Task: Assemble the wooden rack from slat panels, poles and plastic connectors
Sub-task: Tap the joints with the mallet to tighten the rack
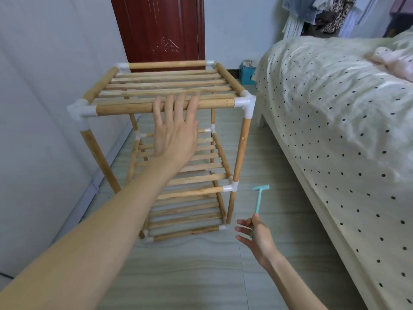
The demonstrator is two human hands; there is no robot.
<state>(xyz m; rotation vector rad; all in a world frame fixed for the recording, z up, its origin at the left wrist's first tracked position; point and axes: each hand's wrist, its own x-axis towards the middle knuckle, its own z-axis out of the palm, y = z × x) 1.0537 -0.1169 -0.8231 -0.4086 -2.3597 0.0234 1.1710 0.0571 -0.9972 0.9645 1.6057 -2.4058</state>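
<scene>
A three-tier wooden rack (169, 86) stands upright on the floor, its slat panels joined to poles by white plastic connectors (245, 104). My left hand (176, 130) reaches out with straight fingers laid over the front pole of the top tier. Low at the right, beside the rack's bottom corner, my right hand (257, 236) holds a small teal plastic hammer (259, 198) by its handle, head pointing up, other fingers spread loosely.
A bed (335, 121) with a dotted cover fills the right side, close to the rack. A white wall runs along the left, a dark red door (161, 30) stands behind. A blue box (245, 74) sits by the bed's far corner. Light tiled floor lies in front.
</scene>
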